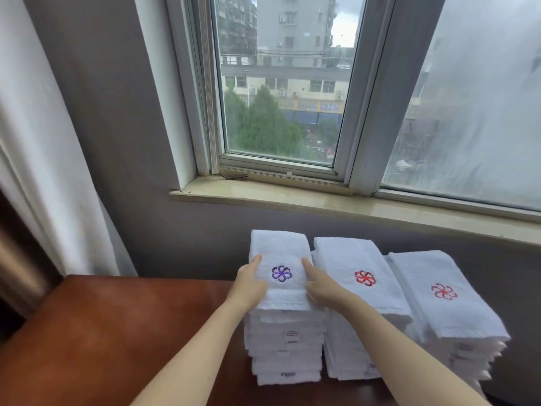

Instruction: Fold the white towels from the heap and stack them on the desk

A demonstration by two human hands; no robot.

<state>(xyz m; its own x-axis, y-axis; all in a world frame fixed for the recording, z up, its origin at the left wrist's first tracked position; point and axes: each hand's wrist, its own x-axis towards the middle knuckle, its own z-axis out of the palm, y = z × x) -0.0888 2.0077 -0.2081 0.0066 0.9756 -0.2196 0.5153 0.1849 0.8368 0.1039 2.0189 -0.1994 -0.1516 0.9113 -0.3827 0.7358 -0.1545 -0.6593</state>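
Note:
Three stacks of folded white towels stand side by side on the brown desk (123, 326). The left stack (285, 347) is topped by a folded towel with a purple flower emblem (278, 250). My left hand (248, 284) holds that towel's left edge, thumb on top. My right hand (319, 285) holds its right edge in the gap beside the middle stack (351, 265), which bears a red emblem. The right stack (439, 303) also shows a red emblem. No heap of unfolded towels is in view.
A grey wall and a stone window sill (322, 203) rise just behind the stacks. A white curtain (44, 156) hangs at the left. The desk's bare brown surface stretches left of the stacks.

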